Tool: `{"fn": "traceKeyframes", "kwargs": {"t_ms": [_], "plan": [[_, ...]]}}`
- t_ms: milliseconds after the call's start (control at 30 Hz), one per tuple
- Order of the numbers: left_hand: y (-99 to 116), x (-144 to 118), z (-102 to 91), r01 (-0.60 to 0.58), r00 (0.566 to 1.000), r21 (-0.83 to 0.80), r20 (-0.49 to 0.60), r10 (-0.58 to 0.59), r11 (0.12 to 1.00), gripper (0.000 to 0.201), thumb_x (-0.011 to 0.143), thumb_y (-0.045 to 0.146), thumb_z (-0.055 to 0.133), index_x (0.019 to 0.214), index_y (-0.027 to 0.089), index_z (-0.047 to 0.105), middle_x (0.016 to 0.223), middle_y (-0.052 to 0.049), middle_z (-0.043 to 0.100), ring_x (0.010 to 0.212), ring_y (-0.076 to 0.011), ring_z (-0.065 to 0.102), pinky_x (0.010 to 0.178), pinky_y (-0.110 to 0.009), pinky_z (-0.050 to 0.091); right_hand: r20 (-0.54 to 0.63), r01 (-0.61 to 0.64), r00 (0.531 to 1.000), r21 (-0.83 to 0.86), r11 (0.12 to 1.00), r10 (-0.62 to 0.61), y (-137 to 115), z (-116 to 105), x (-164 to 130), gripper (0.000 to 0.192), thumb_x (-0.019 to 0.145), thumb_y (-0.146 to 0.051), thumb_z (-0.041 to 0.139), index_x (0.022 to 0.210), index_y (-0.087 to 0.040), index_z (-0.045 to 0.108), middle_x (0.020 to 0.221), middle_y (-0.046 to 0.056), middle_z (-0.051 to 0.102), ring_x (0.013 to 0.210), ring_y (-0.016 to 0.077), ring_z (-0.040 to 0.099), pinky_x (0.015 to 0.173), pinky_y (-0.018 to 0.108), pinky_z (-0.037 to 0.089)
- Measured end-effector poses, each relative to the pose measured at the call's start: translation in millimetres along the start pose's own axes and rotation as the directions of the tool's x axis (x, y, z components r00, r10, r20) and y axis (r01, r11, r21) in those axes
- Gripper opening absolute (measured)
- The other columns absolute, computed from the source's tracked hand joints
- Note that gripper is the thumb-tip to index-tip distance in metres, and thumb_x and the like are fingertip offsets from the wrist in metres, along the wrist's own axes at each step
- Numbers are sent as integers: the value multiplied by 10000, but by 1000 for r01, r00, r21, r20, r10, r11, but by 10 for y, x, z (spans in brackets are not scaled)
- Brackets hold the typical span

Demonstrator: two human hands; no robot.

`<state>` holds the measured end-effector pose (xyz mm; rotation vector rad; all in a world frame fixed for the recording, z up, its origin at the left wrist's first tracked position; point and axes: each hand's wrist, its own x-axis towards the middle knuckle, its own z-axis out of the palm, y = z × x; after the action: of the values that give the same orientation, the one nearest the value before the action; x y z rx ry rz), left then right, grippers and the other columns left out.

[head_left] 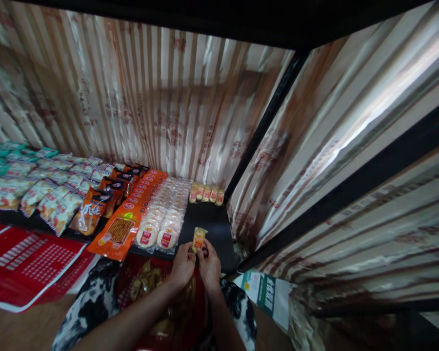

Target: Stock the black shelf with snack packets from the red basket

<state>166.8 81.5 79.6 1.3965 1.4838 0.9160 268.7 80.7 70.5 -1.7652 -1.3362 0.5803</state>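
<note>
1. Bottom centre of the frame: a red bag of snack packs sits at the person's lap, with both forearms reaching over it.
2. Just above it, the left hand and right hand meet, fingers of both pinched shut on one small yellow packet, held upright at the front edge of the black shelf.
3. Left of the hands, rows already lie on the shelf: round rice crackers, orange stick packs, then mixed bags towards the left edge.
4. Further back, centre frame, a short row of yellow packets lines the striped backing; the shelf between it and the hands is bare, so by my judgement that column is barely begun.
</note>
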Motion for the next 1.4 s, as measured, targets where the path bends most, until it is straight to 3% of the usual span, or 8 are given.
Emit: {"fn": "traceKeyframes", "kwargs": {"t_ms": [267, 500, 800, 1067, 1400], "plan": [[77, 201, 63, 86, 996, -4, 37, -86, 996, 368, 835, 168, 403, 1168, 92, 542, 1171, -145, 577, 973, -172, 596, 883, -263, 452, -24, -8, 1000, -153, 988, 4, 80, 53, 152, 461, 809, -355, 428, 1196, -179, 605, 1001, 74, 671, 752, 184, 643, 693, 280, 478], [120, 487, 149, 122, 992, 15, 36, -123, 992, 330, 862, 193, 401, 1133, 116, 573, 1136, -135, 611, 1023, -179, 596, 885, -245, 443, -109, -5, 994, -158, 987, -12, 144, 159, 409, 387, 788, -284, 461, 1124, -240, 650, 965, 59, 680, 721, 180, 642, 677, 275, 468], [322, 778, 205, 94, 995, 146, 29, -100, 985, 375, 886, 226, 379, 1183, 81, 556, 1168, -162, 597, 1090, -205, 562, 944, -260, 398, -97, -35, 995, -26, 999, 32, 178, 268, 771, 431, 798, -302, 437, 1172, -170, 606, 988, 87, 663, 723, 173, 649, 678, 278, 491], [421, 1042, 312, 148, 989, 81, 4, -148, 986, 393, 868, 216, 432, 1229, 84, 512, 1233, -173, 572, 1130, -208, 552, 957, -273, 398, -152, -40, 988, -4, 999, 39, 220, 374, 1147, 422, 771, -299, 470, 1132, -161, 636, 944, 92, 675, 710, 185, 643, 646, 274, 486], [405, 1422, 449, 108, 994, 70, -41, -105, 992, 308, 851, 156, 449, 1118, 133, 599, 1173, -137, 629, 1124, -208, 566, 980, -299, 406, -163, -37, 986, -36, 999, 31, 136, 404, 1483, 377, 773, -323, 458, 1082, -188, 628, 952, 63, 695, 833, 202, 644, 701, 280, 464]]}}
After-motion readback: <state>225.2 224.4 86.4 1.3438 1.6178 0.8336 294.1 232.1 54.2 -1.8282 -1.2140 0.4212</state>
